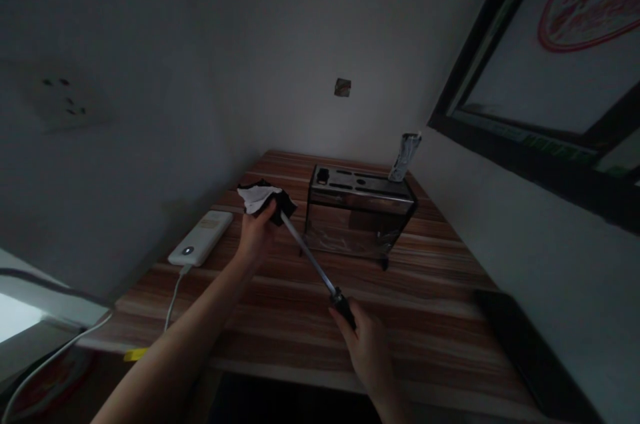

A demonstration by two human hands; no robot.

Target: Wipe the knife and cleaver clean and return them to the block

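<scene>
My right hand (367,344) is closed round the black handle of a sharpening steel (316,265), whose long metal rod points up and to the left. My left hand (257,234) grips a black and white cloth (260,197) at the rod's far end. The cloth and fingers hide the tip. Just beyond and to the right stands a knife block (357,201) with a slotted metal top and see-through front. A silvery, wrapped-looking object (404,157) sticks up at its right end; its kind is unclear.
On the striped wooden table (425,317), a white power bank (201,237) with a cable (173,297) lies left. A flat black object (530,351) lies along the right edge. A yellow item (135,355) shows at the front edge. Walls enclose the back and sides.
</scene>
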